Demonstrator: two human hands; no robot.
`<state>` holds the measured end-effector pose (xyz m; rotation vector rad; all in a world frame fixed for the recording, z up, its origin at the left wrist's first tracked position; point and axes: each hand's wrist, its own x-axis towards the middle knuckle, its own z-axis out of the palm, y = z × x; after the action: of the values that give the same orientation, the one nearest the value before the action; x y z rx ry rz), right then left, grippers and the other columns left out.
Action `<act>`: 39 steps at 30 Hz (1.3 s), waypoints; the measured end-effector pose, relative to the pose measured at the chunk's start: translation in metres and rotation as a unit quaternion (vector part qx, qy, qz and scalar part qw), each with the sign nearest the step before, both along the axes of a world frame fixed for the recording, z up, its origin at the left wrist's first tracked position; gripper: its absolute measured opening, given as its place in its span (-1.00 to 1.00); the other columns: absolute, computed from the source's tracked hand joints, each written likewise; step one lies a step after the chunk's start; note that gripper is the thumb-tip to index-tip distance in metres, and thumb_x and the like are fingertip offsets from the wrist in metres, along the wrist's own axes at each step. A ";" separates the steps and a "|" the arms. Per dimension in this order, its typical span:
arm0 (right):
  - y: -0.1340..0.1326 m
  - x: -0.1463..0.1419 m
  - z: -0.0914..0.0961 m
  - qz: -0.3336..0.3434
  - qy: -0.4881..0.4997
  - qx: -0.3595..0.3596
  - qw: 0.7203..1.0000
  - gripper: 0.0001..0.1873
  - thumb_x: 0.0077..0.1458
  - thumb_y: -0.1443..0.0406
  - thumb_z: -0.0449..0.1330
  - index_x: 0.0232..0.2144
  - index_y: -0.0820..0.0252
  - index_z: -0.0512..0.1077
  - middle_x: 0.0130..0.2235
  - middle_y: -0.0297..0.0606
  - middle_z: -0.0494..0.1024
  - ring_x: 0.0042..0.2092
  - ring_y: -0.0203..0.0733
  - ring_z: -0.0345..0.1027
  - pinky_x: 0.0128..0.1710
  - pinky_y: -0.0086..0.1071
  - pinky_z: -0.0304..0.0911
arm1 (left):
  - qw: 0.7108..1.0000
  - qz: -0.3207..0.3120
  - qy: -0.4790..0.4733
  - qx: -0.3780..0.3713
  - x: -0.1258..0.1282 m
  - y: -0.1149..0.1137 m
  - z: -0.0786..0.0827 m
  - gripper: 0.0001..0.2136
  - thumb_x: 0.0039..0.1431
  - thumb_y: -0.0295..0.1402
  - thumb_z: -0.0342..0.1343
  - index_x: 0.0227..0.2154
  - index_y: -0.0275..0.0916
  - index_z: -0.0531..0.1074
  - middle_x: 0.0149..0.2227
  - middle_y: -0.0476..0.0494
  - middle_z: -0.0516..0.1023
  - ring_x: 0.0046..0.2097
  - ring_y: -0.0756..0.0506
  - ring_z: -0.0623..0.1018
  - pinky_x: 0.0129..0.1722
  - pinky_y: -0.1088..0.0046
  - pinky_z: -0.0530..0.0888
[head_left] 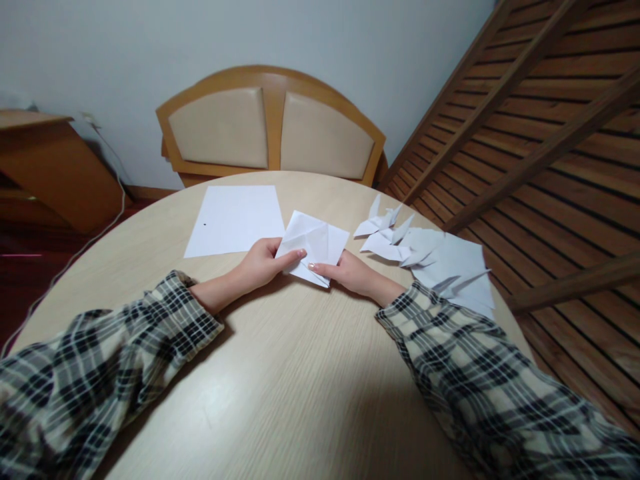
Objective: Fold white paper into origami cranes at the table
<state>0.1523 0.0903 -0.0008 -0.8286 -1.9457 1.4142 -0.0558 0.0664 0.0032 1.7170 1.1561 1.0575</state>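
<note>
Both hands hold one folded square of white paper [311, 235] over the middle of the table. My left hand [267, 262] pinches its left side, thumb on top and the fingers mostly hidden underneath. On the lower right side, my right hand [350, 270] grips the paper with its thumb pressed on the face. Creases cross the paper's upper surface, and a lower corner shows layered folds. Behind and to the left lies a flat white sheet [237, 220] with a small dark spot. Several folded paper cranes [383, 233] sit to the right.
The round wooden table [280, 387] fills the foreground. White paper sheets [455, 263] lie near its right edge under some cranes. A padded wooden headboard-like panel [273, 127] stands behind, a slatted wooden screen [540, 153] at right, and a wooden desk [50, 167] at left.
</note>
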 end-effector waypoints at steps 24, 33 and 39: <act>0.000 -0.001 0.000 0.017 -0.049 -0.024 0.998 -0.64 0.06 0.06 0.23 -0.42 0.29 0.45 -0.47 -0.26 0.48 -0.46 -0.31 0.31 -0.46 -0.42 0.25 | 0.994 0.036 -0.092 -0.053 0.000 0.005 -0.003 -0.70 -0.07 -0.22 0.29 -0.38 -0.36 0.46 -0.40 -0.13 0.55 -0.43 -0.03 0.45 -0.42 0.47 0.37; 0.000 -0.001 0.000 0.035 -0.049 -0.022 0.998 -0.67 0.07 0.09 0.25 -0.42 0.31 0.49 -0.46 -0.24 0.51 -0.45 -0.32 0.33 -0.43 -0.41 0.27 | 0.994 0.043 -0.094 -0.034 0.001 0.003 0.000 -0.73 -0.07 -0.23 0.28 -0.39 -0.35 0.46 -0.41 -0.12 0.55 -0.42 -0.03 0.45 -0.43 0.47 0.38; 0.003 -0.001 -0.005 0.034 -0.042 -0.023 0.998 -0.66 0.09 0.10 0.24 -0.39 0.31 0.50 -0.45 -0.23 0.53 -0.45 -0.32 0.34 -0.44 -0.42 0.29 | 0.994 0.039 -0.101 -0.036 0.002 0.002 0.001 -0.72 -0.05 -0.22 0.28 -0.38 -0.35 0.46 -0.39 -0.13 0.56 -0.41 -0.03 0.46 -0.40 0.46 0.39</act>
<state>0.1516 0.0931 -0.0054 -0.8622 -2.0281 1.4902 -0.0542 0.0686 0.0040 1.4829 1.1256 1.1932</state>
